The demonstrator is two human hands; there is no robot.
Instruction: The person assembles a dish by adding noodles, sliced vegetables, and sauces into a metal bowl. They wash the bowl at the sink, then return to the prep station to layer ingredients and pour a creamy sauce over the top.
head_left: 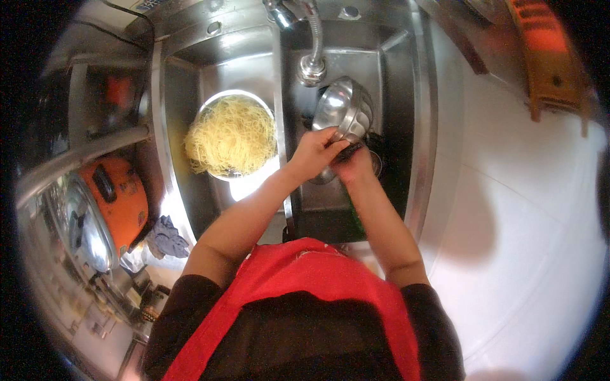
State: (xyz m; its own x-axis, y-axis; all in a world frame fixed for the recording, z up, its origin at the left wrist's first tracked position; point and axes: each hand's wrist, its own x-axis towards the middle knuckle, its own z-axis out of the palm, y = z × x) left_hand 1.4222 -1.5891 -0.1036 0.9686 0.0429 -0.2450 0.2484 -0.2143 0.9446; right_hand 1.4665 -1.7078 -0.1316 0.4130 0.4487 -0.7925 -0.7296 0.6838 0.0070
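A shiny, rounded silver metal bowl [346,109] with a fluted wall is held tilted on its side, right of centre in the upper half of the frame, over the right-hand basin [401,149] of a stainless steel double sink. Its left part is smooth and catches pale, bright reflections; its right part shows a row of dimpled, petal-like panels in darker grey, and a curved edge runs between the two.

The bare left hand [314,154] grasps the bowl's lower end, thumb and fingers pinched toward the metal. The bare right hand [354,166] is close beside it under the bowl; its fingers are mostly hidden, so I cannot tell whether they grip. A small dark item [347,151] shows between the hands, its kind unclear.

Above the bowl, near the top centre, hangs a chrome faucet [316,44] with a ribbed neck. In the left-hand basin, left of centre, a round metal container [269,109] bears a heaped tangle of thin pale-yellow noodles [230,134]. Farther out, at the left of the frame, stands an orange appliance [121,197] with a silver lid, a crumpled grey cloth [168,237] near it. A red apron [311,267] over dark clothing fills the lower centre.
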